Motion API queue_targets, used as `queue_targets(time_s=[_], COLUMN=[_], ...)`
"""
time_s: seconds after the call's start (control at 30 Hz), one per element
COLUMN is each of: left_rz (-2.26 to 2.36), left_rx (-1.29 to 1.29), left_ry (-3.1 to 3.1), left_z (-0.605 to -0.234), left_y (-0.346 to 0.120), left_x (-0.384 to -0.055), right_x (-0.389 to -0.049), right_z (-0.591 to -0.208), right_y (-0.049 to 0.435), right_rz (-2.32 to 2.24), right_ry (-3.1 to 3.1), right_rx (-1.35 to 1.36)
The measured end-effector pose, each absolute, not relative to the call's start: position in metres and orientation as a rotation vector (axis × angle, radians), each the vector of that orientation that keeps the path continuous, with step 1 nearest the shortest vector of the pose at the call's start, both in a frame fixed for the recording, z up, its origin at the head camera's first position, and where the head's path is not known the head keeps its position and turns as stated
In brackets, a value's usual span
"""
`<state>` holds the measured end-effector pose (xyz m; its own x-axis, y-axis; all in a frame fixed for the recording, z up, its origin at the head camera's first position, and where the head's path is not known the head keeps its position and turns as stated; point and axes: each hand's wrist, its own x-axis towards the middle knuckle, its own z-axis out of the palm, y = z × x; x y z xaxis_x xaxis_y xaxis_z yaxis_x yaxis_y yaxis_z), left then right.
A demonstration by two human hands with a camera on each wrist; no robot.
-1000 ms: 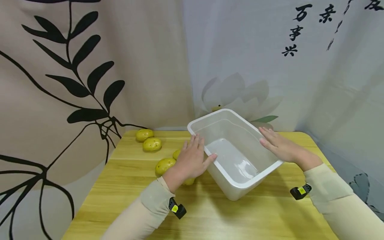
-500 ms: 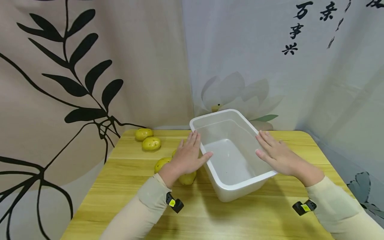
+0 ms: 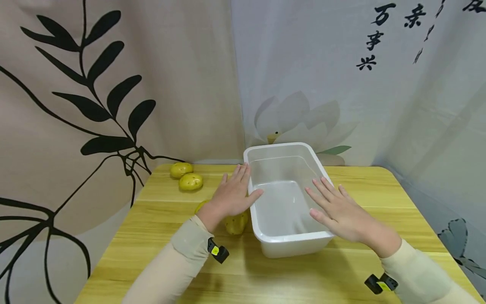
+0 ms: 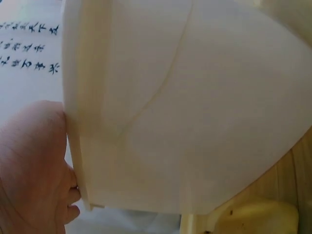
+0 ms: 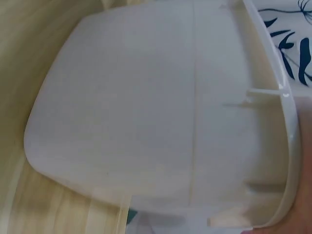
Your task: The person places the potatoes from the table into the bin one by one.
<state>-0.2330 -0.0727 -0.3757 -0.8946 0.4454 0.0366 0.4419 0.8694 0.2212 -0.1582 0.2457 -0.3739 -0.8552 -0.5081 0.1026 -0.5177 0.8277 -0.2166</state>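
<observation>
A white rectangular plastic tub (image 3: 296,249) stands on the wooden table, its open top facing up and its inside bare. My left hand (image 3: 233,192) lies flat on the tub's left rim, fingers straight and thumb pointing inward. In the left wrist view that hand (image 4: 34,165) is right at the rim, beside the tub's outer wall (image 4: 219,102). My right hand (image 3: 341,215) spreads its fingers over the right rim, overlapping the tub's near right corner. The right wrist view has the tub's outer wall (image 5: 126,107) and ribbed rim, with the hand's edge (image 5: 304,146) behind it.
Two yellow potatoes (image 3: 191,182) sit at the table's back left. Another potato (image 3: 236,223) lies against the tub's left side, and one more (image 3: 202,205) is partly hidden behind my left hand. A printed curtain (image 3: 197,84) hangs behind the table (image 3: 152,253).
The tub has turned so its sides point more nearly straight away from me. My right hand has come nearer and lower along the rim; my left hand has shifted slightly left.
</observation>
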Motion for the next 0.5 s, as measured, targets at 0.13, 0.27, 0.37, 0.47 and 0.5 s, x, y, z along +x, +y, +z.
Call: queue_targets(time_s=[0.13,0.27,0.37,0.47,0.5], left_rz=[0.355,0.373,0.371,0.385,0.393], left_rx=[0.736,0.758,0.773,0.800,0.811], left_ry=[3.016,3.005,2.998,3.004,3.010], left_z=[-0.378,-0.380,-0.380,-0.380,-0.380], left_y=[-0.077,-0.082,-0.086,-0.089,-0.089], left_x=[-0.238,-0.241,-0.243,-0.243,-0.242], right_x=[-0.152,-0.146,-0.141,-0.141,-0.142], right_z=[-0.373,-0.373,-0.374,-0.372,-0.371], right_y=[0.236,0.228,0.224,0.222,0.223], right_rz=[0.321,0.323,0.341,0.397,0.412], right_ry=[-2.957,-2.951,-2.944,-2.951,-2.957], right_rx=[0.844,0.836,0.823,0.826,0.828])
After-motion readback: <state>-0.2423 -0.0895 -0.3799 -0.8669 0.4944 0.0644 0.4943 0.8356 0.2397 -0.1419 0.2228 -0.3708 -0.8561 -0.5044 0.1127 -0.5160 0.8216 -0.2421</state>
